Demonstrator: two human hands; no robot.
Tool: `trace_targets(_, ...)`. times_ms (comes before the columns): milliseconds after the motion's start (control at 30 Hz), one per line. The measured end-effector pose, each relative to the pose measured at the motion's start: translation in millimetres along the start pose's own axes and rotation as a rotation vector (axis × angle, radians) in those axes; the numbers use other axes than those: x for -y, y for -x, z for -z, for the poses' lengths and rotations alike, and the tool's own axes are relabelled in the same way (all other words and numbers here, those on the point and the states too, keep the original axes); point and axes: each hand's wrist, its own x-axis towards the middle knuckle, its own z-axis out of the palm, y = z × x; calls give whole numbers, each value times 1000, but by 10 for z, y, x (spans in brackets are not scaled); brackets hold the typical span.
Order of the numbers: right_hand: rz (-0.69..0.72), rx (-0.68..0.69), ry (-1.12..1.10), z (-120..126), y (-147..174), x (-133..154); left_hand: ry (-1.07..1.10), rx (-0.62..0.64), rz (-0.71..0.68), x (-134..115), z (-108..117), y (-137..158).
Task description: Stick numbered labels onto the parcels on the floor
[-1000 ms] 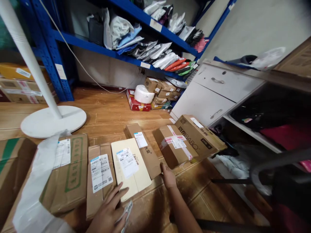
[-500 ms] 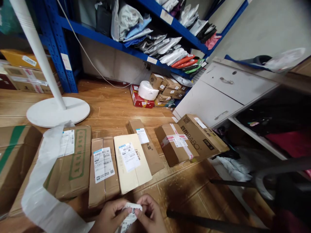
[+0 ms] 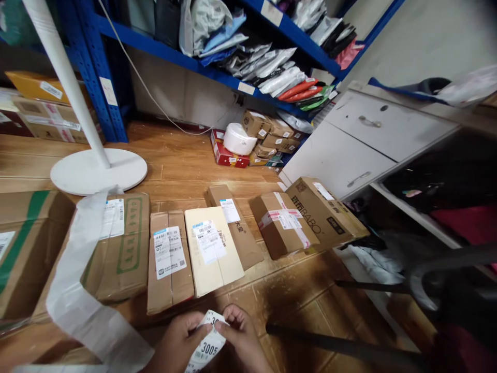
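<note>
At the bottom of the head view, my left hand (image 3: 179, 339) pinches a strip of white printed labels (image 3: 210, 349) between thumb and fingers. My right hand (image 3: 244, 336) grips the same strip by its upper right edge. One label reads 3005; another, partly under my thumbs, begins with 30. A long white paper strip (image 3: 72, 269) trails over the boxes on the left; whether it joins the labels is hidden behind my left hand. Just beyond my hands lie a cream box (image 3: 229, 267) and a brown carton (image 3: 171, 295), both with shipping labels.
More cartons (image 3: 132, 264) stand left, and a taped box (image 3: 277, 243) leans by a BABO carton (image 3: 318, 217) to the right. Behind are a white pole base (image 3: 97, 176), blue shelves (image 3: 155, 52) with parcels, and a white cabinet (image 3: 349, 140). Dark metal legs (image 3: 334, 347) cross lower right.
The label strip shows more of its face now, with the number 3005 readable. Both hands still hold it. The view has shifted slightly, so the boxes sit a little higher.
</note>
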Motion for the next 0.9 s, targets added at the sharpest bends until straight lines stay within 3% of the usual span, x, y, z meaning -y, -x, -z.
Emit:
trace_targets(167, -275, -88, -114, 46, 73, 2, -62, -43, 85, 118, -42, 16)
trace_targets(267, -356, -99, -112, 91, 64, -78, -129, -63, 130, 212, -27, 8)
trace_targets(567, -116, -85, 109, 71, -69, -198, -193, -157, 182, 226, 51, 49)
trace_targets(900, -38, -93, 143, 141, -107, -236, -72, -67, 177, 371, 77, 26)
